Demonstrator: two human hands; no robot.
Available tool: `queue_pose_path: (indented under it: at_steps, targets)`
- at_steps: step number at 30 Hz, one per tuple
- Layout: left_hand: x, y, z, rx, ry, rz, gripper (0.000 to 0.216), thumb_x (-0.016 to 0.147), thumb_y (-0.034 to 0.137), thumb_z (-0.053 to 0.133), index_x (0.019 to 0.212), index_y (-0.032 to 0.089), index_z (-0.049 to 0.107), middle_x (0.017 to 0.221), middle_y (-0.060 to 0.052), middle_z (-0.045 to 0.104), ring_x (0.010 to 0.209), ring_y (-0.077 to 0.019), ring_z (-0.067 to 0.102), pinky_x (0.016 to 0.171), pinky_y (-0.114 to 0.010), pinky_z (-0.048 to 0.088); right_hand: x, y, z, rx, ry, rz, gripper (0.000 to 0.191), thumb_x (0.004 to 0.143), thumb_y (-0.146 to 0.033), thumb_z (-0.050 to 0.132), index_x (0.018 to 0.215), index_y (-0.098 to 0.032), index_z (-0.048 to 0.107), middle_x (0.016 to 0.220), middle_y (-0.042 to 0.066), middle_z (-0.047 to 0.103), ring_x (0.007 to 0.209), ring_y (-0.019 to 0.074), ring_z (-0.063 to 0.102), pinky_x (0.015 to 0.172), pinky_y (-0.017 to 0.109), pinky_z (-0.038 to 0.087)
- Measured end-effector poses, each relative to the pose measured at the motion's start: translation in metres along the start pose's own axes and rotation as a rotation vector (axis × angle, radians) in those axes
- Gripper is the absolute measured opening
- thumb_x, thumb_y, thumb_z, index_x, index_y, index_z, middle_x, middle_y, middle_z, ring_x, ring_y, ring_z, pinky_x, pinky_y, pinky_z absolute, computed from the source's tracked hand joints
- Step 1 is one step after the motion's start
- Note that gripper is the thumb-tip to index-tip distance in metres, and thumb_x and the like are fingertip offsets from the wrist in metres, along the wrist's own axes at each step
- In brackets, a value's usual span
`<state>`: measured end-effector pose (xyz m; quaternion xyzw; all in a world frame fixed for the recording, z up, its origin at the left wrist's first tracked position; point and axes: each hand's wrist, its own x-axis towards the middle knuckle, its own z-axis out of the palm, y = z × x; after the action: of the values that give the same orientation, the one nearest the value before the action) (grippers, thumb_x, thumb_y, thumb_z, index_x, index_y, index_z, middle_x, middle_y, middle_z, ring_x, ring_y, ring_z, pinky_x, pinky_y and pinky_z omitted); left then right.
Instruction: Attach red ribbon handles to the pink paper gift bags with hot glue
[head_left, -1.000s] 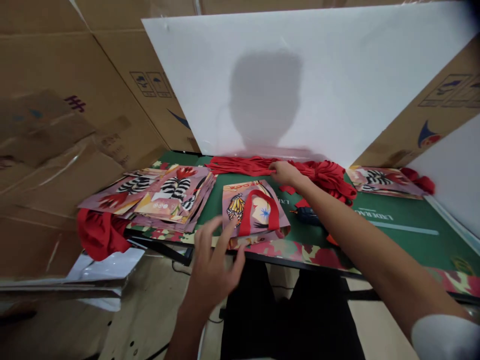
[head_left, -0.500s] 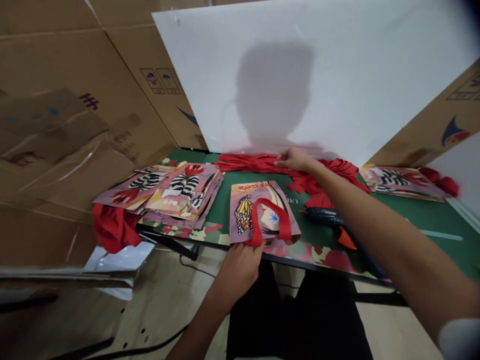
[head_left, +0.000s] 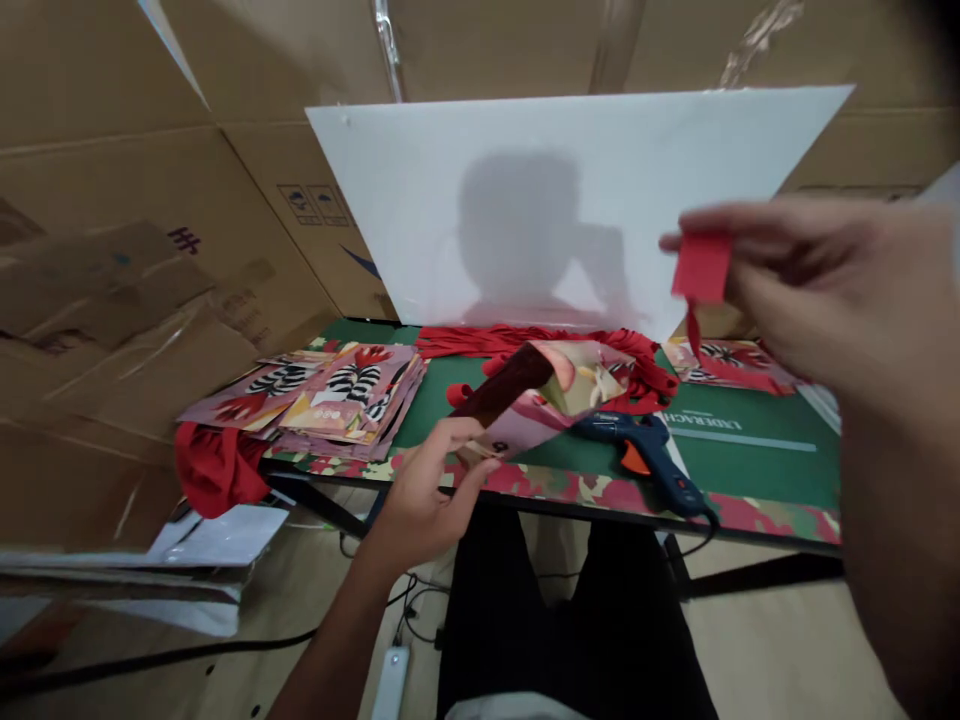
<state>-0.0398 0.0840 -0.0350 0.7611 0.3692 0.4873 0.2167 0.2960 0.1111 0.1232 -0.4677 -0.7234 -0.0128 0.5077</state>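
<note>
My left hand (head_left: pixel 431 490) grips a printed paper bag (head_left: pixel 525 425) by its near edge. The bag is tilted up off the table, its dark red inside showing, and a red loop pokes out at its left. High at the right, my right hand (head_left: pixel 795 270) pinches a red ribbon strip (head_left: pixel 703 268) between thumb and fingers, one end dangling below. The hand is blurred. Just right of the bag lies a dark blue glue gun (head_left: pixel 649 455) with an orange trigger. Behind the bag is a pile of red ribbons (head_left: pixel 480 340).
Stacked printed bags (head_left: pixel 352 400) sit at the left, with red ribbon handles (head_left: pixel 217 470) hanging off the table edge. More bags (head_left: pixel 739 360) lie at the right. A white board (head_left: pixel 390 200) leans at the back, and cardboard (head_left: pixel 112 250) walls the left side.
My right hand has come up from the ribbon pile to the right, now with a red strip. The bag lay flat; my left hand has lifted and tilted it.
</note>
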Motion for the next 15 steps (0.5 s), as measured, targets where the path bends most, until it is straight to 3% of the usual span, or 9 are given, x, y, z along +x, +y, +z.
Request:
queue_pose_path:
  at_steps: [1, 3, 4, 6, 8, 11, 15]
  targets:
    - [-0.002, 0.001, 0.005, -0.112, 0.046, -0.082, 0.022, 0.101, 0.025, 0.072, 0.119, 0.024, 0.060, 0.098, -0.001, 0.071, 0.086, -0.0133, 0.070, 0.079, -0.022, 0.055, -0.023, -0.006, -0.004, -0.120, 0.035, -0.013, 0.018, 0.105, -0.028, 0.072, 0.111, -0.035, 0.087, 0.074, -0.003, 0.072, 0.069, 0.0153, 0.065, 0.062, 0.034, 0.042]
    - [-0.008, 0.001, 0.019, -0.332, 0.119, -0.214, 0.028, 0.097, 0.032, 0.078, 0.113, 0.023, 0.057, 0.092, 0.001, 0.068, 0.082, -0.0121, 0.069, 0.074, -0.020, 0.054, -0.069, -0.016, 0.002, -0.114, -0.015, -0.044, 0.023, 0.107, -0.035, 0.070, 0.085, -0.028, 0.076, 0.068, 0.000, 0.061, 0.064, 0.0195, 0.057, 0.062, 0.037, 0.043]
    - [-0.010, 0.000, 0.026, -0.424, 0.140, -0.264, 0.033, 0.094, 0.035, 0.081, 0.111, 0.023, 0.055, 0.090, 0.001, 0.068, 0.079, -0.0118, 0.067, 0.071, -0.020, 0.053, -0.090, -0.019, 0.011, -0.052, -0.093, -0.090, 0.024, 0.107, -0.033, 0.068, 0.083, -0.027, 0.070, 0.074, 0.001, 0.062, 0.067, 0.0204, 0.057, 0.063, 0.037, 0.046]
    - [-0.017, -0.003, 0.041, -0.558, 0.161, -0.353, 0.041, 0.090, 0.039, 0.085, 0.110, 0.022, 0.053, 0.087, 0.002, 0.067, 0.074, -0.0120, 0.066, 0.067, -0.021, 0.054, -0.129, -0.023, 0.038, 0.055, -0.174, -0.037, 0.026, 0.110, -0.031, 0.059, 0.085, -0.025, 0.064, 0.092, 0.006, 0.065, 0.081, 0.0228, 0.063, 0.073, 0.037, 0.054]
    - [-0.024, -0.005, 0.054, -0.615, 0.192, -0.444, 0.049, 0.086, 0.042, 0.087, 0.112, 0.022, 0.052, 0.088, 0.001, 0.070, 0.074, -0.0135, 0.068, 0.068, -0.023, 0.056, -0.159, -0.025, 0.071, 0.169, -0.266, 0.062, 0.024, 0.113, -0.030, 0.051, 0.094, -0.024, 0.064, 0.113, 0.010, 0.068, 0.105, 0.0248, 0.069, 0.094, 0.039, 0.059]
    - [-0.035, -0.004, 0.064, -0.594, 0.239, -0.544, 0.054, 0.081, 0.043, 0.089, 0.113, 0.021, 0.051, 0.092, -0.002, 0.074, 0.081, -0.0171, 0.074, 0.074, -0.028, 0.061, -0.183, -0.027, 0.110, 0.334, -0.343, 0.101, 0.021, 0.115, -0.029, 0.046, 0.105, -0.024, 0.064, 0.127, 0.011, 0.068, 0.120, 0.0250, 0.068, 0.106, 0.039, 0.056]
    - [-0.045, 0.003, 0.069, -0.421, 0.346, -0.563, 0.047, 0.082, 0.040, 0.084, 0.111, 0.021, 0.053, 0.099, -0.007, 0.078, 0.089, -0.0189, 0.078, 0.080, -0.028, 0.062, -0.187, -0.031, 0.135, 0.405, -0.378, 0.126, 0.027, 0.117, -0.034, 0.043, 0.101, -0.023, 0.063, 0.098, 0.007, 0.070, 0.091, 0.0226, 0.070, 0.084, 0.034, 0.057]
